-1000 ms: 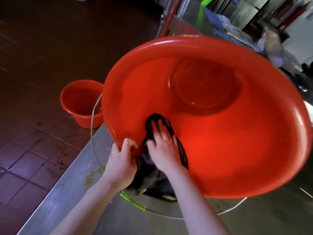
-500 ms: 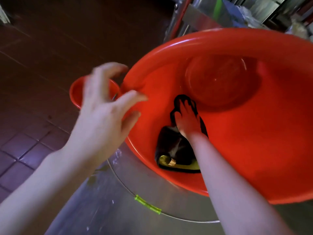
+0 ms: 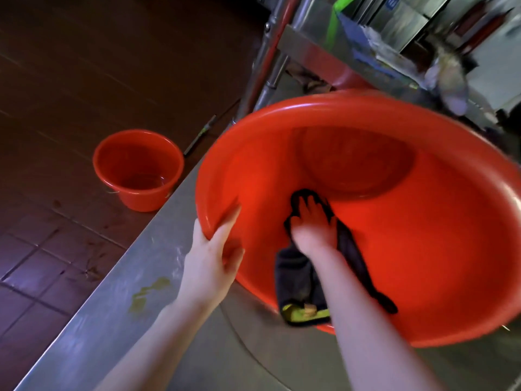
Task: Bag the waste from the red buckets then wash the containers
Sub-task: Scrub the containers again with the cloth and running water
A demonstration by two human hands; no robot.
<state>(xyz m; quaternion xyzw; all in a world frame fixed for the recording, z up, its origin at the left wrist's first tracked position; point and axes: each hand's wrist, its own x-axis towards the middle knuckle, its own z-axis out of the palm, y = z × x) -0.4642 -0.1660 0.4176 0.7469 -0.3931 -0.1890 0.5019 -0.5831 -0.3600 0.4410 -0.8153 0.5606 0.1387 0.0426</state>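
Left hand (image 3: 210,263) back on glossy red bucket (image 3: 423,249) rim, gripping: thumb inside, fingers curled under. Right hand (image 3: 313,230) flat, fingers spread, pressing dark cloth (image 3: 296,277) to smooth wall. Steel counter (image 3: 112,306) edge at left.

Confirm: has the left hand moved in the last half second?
Yes. The left hand has dropped from the air beside the big bucket and now grips its rim, above the counter.
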